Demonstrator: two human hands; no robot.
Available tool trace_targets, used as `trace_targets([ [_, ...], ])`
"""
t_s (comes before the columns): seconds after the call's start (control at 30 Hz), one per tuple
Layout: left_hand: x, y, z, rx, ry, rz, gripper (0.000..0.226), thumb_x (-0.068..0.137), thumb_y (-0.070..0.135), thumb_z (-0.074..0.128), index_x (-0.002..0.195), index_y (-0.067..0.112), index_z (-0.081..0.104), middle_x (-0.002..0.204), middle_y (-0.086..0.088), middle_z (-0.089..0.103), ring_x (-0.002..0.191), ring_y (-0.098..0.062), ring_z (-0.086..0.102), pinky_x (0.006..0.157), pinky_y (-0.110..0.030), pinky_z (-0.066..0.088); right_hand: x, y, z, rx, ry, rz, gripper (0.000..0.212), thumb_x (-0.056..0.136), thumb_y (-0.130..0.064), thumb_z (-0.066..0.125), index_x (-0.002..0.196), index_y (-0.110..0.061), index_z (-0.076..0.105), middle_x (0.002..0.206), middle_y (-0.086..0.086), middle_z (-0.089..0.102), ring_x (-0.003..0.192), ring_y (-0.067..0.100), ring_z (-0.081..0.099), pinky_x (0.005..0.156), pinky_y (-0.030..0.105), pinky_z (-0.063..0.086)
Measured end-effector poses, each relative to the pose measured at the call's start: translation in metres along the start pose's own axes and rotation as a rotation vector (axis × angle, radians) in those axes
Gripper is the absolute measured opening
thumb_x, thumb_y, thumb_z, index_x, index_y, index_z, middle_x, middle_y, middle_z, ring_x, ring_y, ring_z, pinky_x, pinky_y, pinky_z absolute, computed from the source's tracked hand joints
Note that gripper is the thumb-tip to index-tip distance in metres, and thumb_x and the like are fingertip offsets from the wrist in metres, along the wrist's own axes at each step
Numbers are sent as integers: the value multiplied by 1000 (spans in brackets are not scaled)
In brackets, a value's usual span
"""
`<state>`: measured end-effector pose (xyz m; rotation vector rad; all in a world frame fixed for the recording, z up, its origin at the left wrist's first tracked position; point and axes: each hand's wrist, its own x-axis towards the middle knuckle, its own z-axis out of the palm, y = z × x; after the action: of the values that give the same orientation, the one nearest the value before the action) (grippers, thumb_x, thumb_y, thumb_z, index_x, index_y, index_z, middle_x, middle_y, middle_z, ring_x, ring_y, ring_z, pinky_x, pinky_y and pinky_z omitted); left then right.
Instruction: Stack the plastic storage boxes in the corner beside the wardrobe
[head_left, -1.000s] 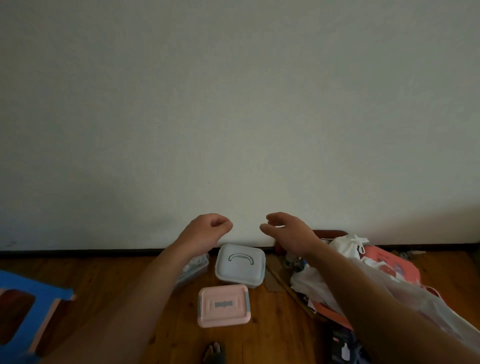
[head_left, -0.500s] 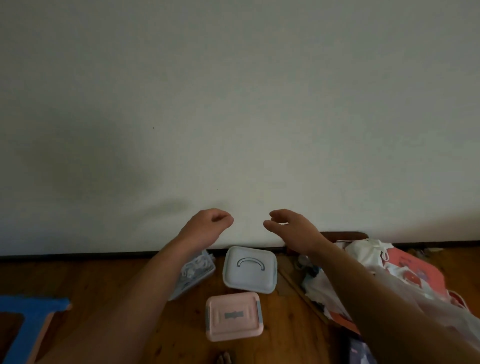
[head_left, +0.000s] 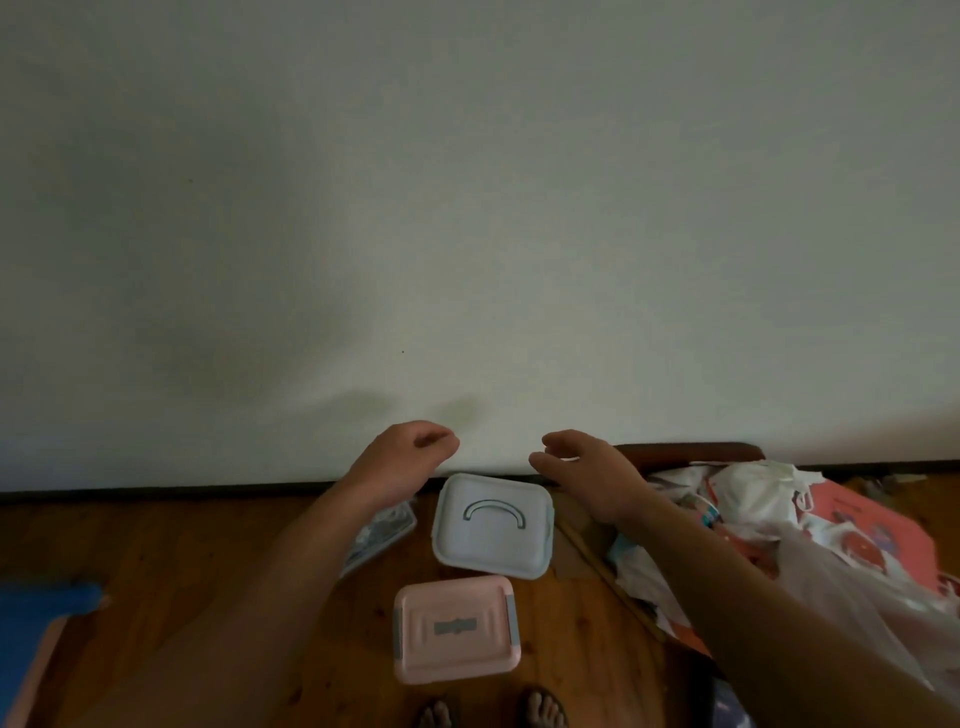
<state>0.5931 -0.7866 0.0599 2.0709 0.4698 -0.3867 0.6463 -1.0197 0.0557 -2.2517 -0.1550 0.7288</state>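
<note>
text: none legible | pink box (head_left: 457, 626), nearer than left hand (head_left: 400, 460): grey lid mark, blurred | pink pack (head_left: 893, 519), right of right hand (head_left: 589, 478): print too blurred

The left forearm (head_left: 311, 561) hides most of a clear box (head_left: 384, 527) at nine o'clock from the pale blue box (head_left: 491, 525) (contents too dim to name). The view's edge cuts a blue object (head_left: 41, 603) at eight o'clock and two bare feet (head_left: 543, 712) at six.

Floor (head_left: 208, 571): arched-handle box (head_left: 493, 525) against the far wall (head_left: 467, 208); latched box (head_left: 457, 626) just nearer; small container (head_left: 382, 530) to its left; bag heap (head_left: 753, 509) right; stool (head_left: 41, 613) far left.
</note>
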Motion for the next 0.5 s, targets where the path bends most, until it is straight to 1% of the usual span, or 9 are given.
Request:
trace_targets([
  [0.07,20,-16,18,6,-19,-10,30,89,45,57,113,29,65,110,8,66,101,-9,62,86,-30,49,19,25,9,-20,-12,19,55,89,-47,60,136,-20,51,132,-2,58,117,11,53,91,23,36],
  [0.17,47,-41,40,22,-32,-10,31,90,42,58,114,25,66,113,6,66,103,-10,61,92,-32,48,46,58,26,-24,-5,45,56,89,-48,59,137,-20,50,133,-1,57,116,12,53,89,23,37],
  [0.23,63,-57,53,33,-31,-10,29,90,41,58,113,25,67,113,6,66,104,-11,60,94,-33,46,65,79,39,-41,-3,54,57,89,-49,58,137,-20,50,134,0,57,118,14,53,90,24,38],
  [0.4,105,-103,88,39,-32,-27,27,90,38,59,110,23,68,107,3,68,103,-14,61,95,-34,46,107,134,82,-59,-10,67,58,89,-49,58,137,-18,50,135,1,57,120,16,53,92,26,38],
  [0.5,131,-134,111,38,-48,-29,23,90,38,59,107,25,69,107,5,69,101,-12,62,94,-34,48,132,166,110,-38,-17,80,58,90,-49,58,138,-18,49,134,1,57,119,16,53,94,28,40],
])
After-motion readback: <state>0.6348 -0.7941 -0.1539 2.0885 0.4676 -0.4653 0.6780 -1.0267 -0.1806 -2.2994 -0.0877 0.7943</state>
